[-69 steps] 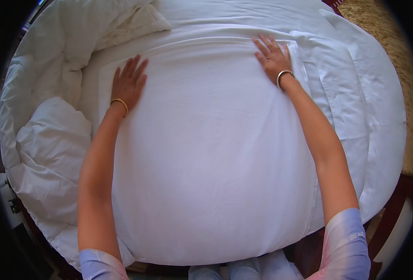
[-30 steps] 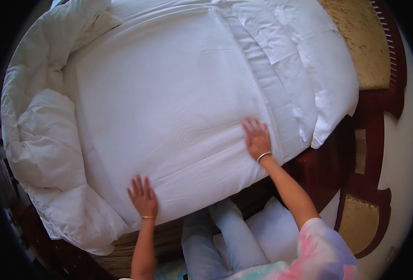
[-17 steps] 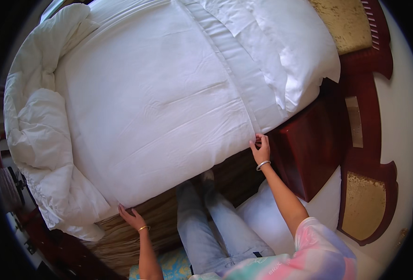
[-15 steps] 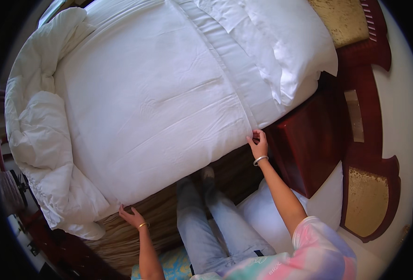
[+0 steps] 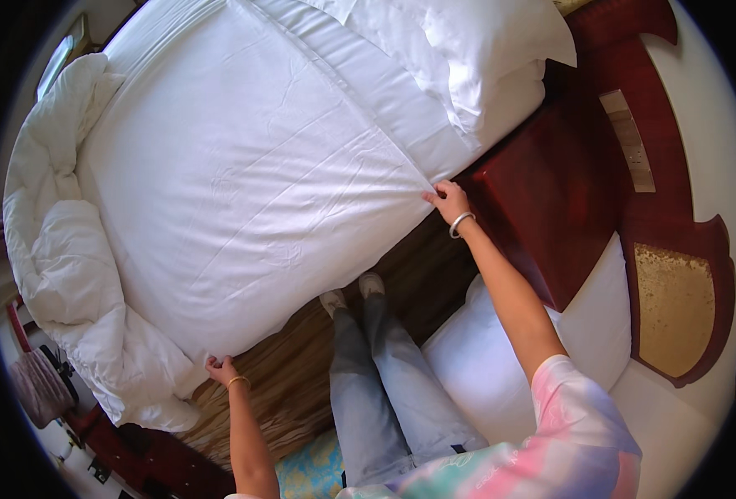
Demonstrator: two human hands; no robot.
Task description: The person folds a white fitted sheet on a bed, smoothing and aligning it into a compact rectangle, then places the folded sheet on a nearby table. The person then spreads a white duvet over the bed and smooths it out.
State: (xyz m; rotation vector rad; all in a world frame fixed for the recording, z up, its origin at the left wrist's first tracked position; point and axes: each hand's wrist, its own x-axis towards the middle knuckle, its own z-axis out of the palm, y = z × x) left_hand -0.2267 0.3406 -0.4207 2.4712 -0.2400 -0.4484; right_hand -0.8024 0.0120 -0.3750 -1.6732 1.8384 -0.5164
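A white sheet lies over the bed, creased with folds that run toward my right hand. With fingers pinched, my right hand holds the sheet's near right corner at the mattress edge, beside the dark red nightstand. My left hand is closed on the sheet's near edge farther left, close to the bunched comforter. This puffy white comforter lies heaped along the left end of the bed. Right of the sheet, a smoother white under-sheet shows as a strip.
White pillows rest at the bed's far right end. The glossy red nightstand stands against a headboard with a gold panel. Another white pillow lies low, right of my legs. Brown streaked flooring runs along the bed.
My right hand has closed on the sheet corner and drawn it toward the nightstand. My left hand has gone from spread fingers to a pinch on the edge. New diagonal creases show.
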